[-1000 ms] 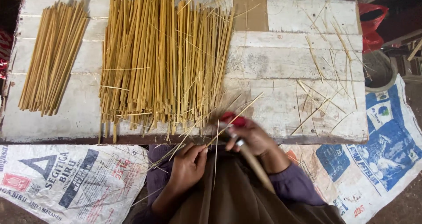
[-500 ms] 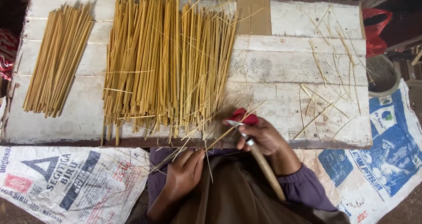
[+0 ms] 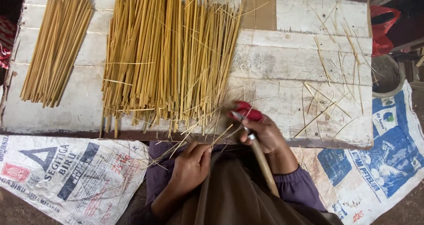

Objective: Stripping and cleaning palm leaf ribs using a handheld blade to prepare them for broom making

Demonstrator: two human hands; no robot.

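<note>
A whitewashed plank counter [image 3: 300,61] carries a large pile of split bamboo strips [image 3: 170,57], a smaller bundle [image 3: 55,46] at its left, and loose slivers [image 3: 329,97] at its right. Printed sacks [image 3: 66,176] lie below. At the near edge, the right hand [image 3: 263,134] grips a wooden-handled knife [image 3: 256,145]; the left hand [image 3: 192,165] pinches a thin strip [image 3: 216,139] just beside the blade.
</note>
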